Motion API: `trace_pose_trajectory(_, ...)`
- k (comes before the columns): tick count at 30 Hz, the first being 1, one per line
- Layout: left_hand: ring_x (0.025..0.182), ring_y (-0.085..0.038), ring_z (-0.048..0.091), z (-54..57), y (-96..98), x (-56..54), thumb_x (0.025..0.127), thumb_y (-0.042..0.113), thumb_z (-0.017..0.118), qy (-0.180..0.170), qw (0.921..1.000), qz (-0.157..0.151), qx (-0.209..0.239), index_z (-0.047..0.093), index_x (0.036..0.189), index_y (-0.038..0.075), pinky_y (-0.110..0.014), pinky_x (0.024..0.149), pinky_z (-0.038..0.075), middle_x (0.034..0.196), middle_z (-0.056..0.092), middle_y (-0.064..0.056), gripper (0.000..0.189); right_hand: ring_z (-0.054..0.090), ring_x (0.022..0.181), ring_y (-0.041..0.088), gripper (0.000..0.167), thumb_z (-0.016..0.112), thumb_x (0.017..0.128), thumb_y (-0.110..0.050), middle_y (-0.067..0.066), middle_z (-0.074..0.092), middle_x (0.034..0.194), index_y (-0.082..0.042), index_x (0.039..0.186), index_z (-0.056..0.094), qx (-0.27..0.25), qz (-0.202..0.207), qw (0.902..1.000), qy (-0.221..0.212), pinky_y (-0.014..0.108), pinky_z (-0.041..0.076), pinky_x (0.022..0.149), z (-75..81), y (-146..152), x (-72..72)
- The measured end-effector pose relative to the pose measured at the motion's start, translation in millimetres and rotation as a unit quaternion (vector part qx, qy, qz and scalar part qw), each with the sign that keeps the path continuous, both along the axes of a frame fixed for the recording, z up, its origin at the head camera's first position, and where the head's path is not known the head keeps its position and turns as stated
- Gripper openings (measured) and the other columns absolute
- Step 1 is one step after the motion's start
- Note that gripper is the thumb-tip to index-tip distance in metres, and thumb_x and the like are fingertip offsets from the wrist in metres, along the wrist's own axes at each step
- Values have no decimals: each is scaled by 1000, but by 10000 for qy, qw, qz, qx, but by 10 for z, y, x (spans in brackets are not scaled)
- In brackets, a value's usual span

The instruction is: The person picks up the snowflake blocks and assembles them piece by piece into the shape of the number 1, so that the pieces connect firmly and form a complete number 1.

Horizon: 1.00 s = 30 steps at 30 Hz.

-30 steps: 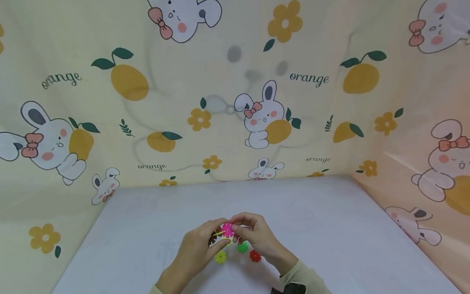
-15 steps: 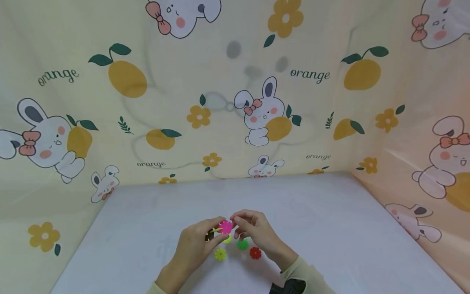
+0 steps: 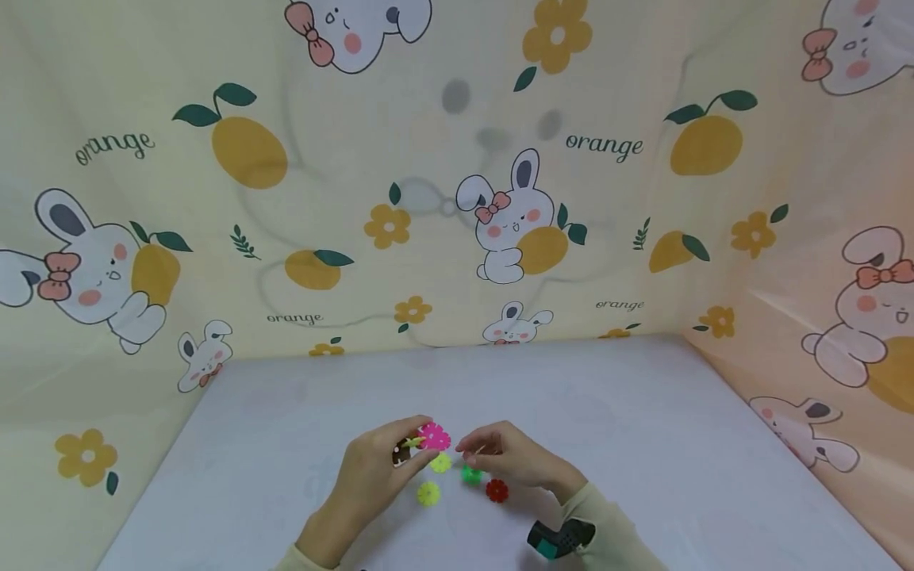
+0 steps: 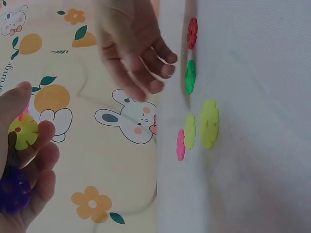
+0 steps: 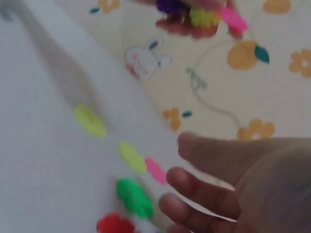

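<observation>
- pink, yellow and purple discs already joined in a cluster [image 3: 421,442], left hand [image 3: 371,476] pinching it
- right hand [image 3: 510,460] hovering loose-fingered, holding nothing, over green disc [image 3: 470,474]
- four loose discs lying on worktop [image 3: 643,444], probably remaining

Pale beige long sleeves [image 3: 603,527] (a black-and-teal wrist device [image 3: 560,538] on the right)

Right wrist view motion-blurred throughout; right hand [image 5: 252,189] cut off at 3 to 6 o'clock edges. Red piece [image 5: 115,224] clipped by bottom edge. Left hand [image 5: 194,12] cropped at 12 o'clock, cluster of joined pieces [image 5: 204,14] only partly in frame. Left wrist view: purple piece [image 4: 13,189] mostly covered by fingers [image 4: 41,165]. Head view: dark piece [image 3: 401,454] too small to tell.
</observation>
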<state>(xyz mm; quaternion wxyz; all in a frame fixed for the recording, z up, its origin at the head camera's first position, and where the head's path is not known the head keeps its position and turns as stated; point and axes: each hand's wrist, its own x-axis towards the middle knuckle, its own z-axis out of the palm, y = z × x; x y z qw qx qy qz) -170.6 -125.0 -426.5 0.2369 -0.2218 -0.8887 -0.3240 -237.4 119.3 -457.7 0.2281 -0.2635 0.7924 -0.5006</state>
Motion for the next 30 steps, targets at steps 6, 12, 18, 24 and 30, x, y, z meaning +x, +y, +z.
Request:
trace_pose_trajectory(6,67,6,49,12,9,4,79,25,87,-243,9997,51,-77,73,119,14,-14,60,48,91,75,6,43,53,85,16,24,70,94,-8,7,68,101,-6,118,72,626,-165,9973,345,21,47,71,-113,57,-61)
trace_pose_trajectory(12,64,5,47,0,29,12,79,23,87,-367,9993,71,-68,72,119,14,-13,58,47,80,70,9,44,52,90,17,24,76,90,-11,-1,64,101,-15,113,74,1094,-353,9920,515,22,48,73,-212,35,-65)
trace_pose_trajectory(18,63,4,50,-6,51,29,81,22,86,-449,9989,55,-93,71,119,12,-13,58,47,78,69,9,41,53,90,18,20,77,88,-9,-2,63,99,-13,108,74,1276,-469,9888,612,24,51,73,-228,-13,-22)
trace_pose_trajectory(24,60,2,46,-8,57,29,83,24,84,-495,9986,92,-181,70,119,13,-13,55,43,72,60,14,40,54,85,17,16,78,87,-9,-2,62,91,-16,97,69,1317,-469,9877,700,26,50,72,-215,-30,-20)
trace_pose_trajectory(30,59,5,39,-9,58,31,85,27,83,-573,9980,-27,-259,71,119,14,-14,53,40,68,55,15,38,55,76,13,10,73,90,-6,-2,59,80,-13,94,67,919,-457,9931,572,23,49,65,-182,-8,-28)
